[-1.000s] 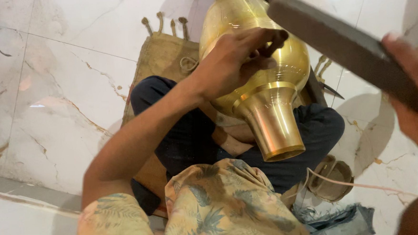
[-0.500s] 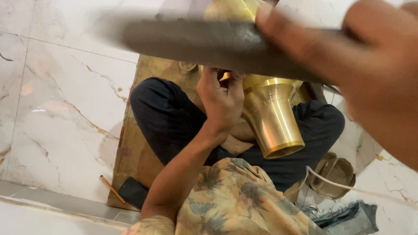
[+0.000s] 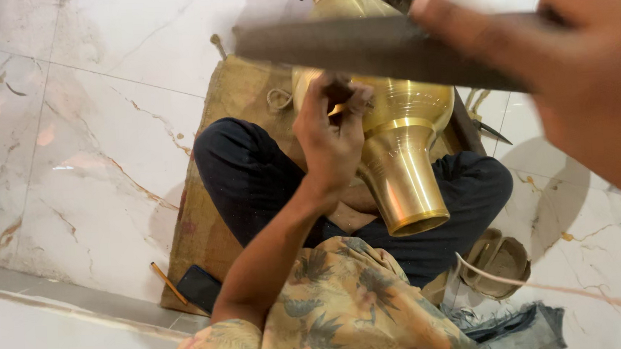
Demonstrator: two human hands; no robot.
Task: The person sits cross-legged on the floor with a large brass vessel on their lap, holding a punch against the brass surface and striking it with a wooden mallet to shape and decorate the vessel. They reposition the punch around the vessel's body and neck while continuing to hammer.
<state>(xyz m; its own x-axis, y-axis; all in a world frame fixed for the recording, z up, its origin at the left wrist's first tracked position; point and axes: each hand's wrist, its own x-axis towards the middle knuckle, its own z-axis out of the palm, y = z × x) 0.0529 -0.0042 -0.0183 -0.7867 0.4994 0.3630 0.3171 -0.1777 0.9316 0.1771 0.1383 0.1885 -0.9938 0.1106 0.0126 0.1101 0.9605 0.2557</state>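
A large brass vessel (image 3: 403, 164) lies across my crossed legs, its flared open foot pointing toward me. My left hand (image 3: 331, 139) rests against the vessel's round body, with the fingers pinched on a small tool (image 3: 337, 110) whose tip touches the metal. My right hand (image 3: 592, 75) is raised close to the camera and blurred. It grips a long dark flat bar (image 3: 360, 48), which stretches left across the top of the view above the vessel. The bar hides part of the vessel's upper body.
I sit on a tan woven mat (image 3: 209, 201) on a white marble floor (image 3: 89, 136). A pencil (image 3: 169, 283) and a dark phone (image 3: 199, 287) lie at the mat's near corner. Sandals (image 3: 500, 260), a white cord (image 3: 564, 289) and a denim cloth (image 3: 520, 324) lie to the right.
My right hand has swung the dark bar from the right edge up and across the top of the view. My left hand left the vessel's top and pinched a small tool against its side.
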